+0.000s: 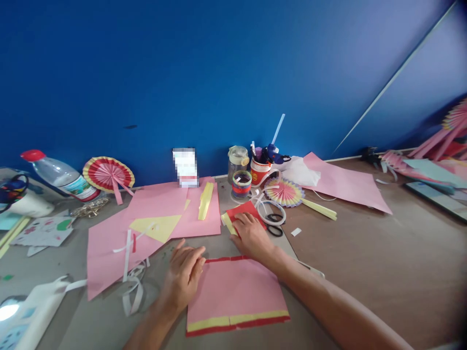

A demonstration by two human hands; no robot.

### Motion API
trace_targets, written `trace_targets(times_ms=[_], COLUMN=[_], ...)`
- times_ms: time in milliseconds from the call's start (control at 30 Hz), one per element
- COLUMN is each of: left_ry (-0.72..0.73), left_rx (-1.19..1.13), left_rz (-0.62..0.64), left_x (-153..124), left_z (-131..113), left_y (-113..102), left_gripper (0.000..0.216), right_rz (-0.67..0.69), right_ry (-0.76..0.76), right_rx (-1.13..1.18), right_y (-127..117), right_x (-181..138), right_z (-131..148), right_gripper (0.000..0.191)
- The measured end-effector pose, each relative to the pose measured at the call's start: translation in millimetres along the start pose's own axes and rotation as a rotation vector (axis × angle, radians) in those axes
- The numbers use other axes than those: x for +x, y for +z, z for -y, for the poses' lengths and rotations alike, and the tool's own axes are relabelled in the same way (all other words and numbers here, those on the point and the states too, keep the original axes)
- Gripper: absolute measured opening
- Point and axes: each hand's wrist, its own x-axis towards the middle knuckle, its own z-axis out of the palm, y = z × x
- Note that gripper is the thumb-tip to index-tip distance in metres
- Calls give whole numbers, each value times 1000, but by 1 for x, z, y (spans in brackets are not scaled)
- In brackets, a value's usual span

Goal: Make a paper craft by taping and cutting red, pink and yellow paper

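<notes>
A pink paper sheet (235, 291) with red and yellow strips along its edges lies on the table in front of me. My left hand (184, 272) rests flat on its left edge, fingers stretched out. My right hand (250, 236) reaches beyond the sheet and lies on a small stack of red and yellow paper pieces (239, 212), fingers curled over it.
Larger pink sheets (146, 223) with a yellow triangle lie at the left. Scissors (273, 221), white strips, a tape roll (241, 184), a jar and a pen cup (260, 170) stand behind. Paper fans (108, 174) (284, 192), a bottle (62, 176) and a blue wall lie beyond.
</notes>
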Motion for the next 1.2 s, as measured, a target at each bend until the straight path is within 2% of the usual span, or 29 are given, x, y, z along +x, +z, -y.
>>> trace_targets(times_ms=[100, 333, 500, 633, 667, 733, 767, 867, 967, 1000, 1067, 1200], left_ry=[-1, -47, -59, -145, -219, -509, -575, -682, -750, -763, -779, -801], left_rx=[-12, -47, -133, -246, -314, -505, -525, -568, -635, -659, -708, -847], left_rz=[-6, -8, 36, 151, 171, 199, 202, 222, 245, 246, 235, 206], left_x=[0, 0, 6, 34, 46, 74, 88, 123, 142, 144, 142, 115], left_z=[0, -1, -13, -31, -35, -39, -40, -38, -38, -38, -40, -37], left_y=[1, 1, -2, 2, 7, 23, 33, 68, 89, 90, 80, 35], left_gripper=[21, 18, 22, 26, 30, 39, 42, 42, 15, 8, 8, 17], right_rz=[-27, -172, -133, -71, -54, -26, -17, -15, -48, -67, -113, -181], right_ry=[67, 421, 607, 707, 726, 754, 761, 761, 727, 707, 658, 543], right_rx=[144, 533, 877, 1046, 1073, 1114, 1128, 1144, 1128, 1118, 1089, 986], right_y=[-2, -21, -27, -28, -27, -26, -26, -25, -24, -23, -22, -26], right_x=[3, 18, 22, 22, 21, 21, 20, 20, 20, 21, 21, 20], right_z=[-5, -30, -41, -41, -40, -38, -37, -35, -36, -36, -37, -31], right_gripper=[17, 20, 25, 27, 27, 30, 32, 34, 28, 28, 29, 27])
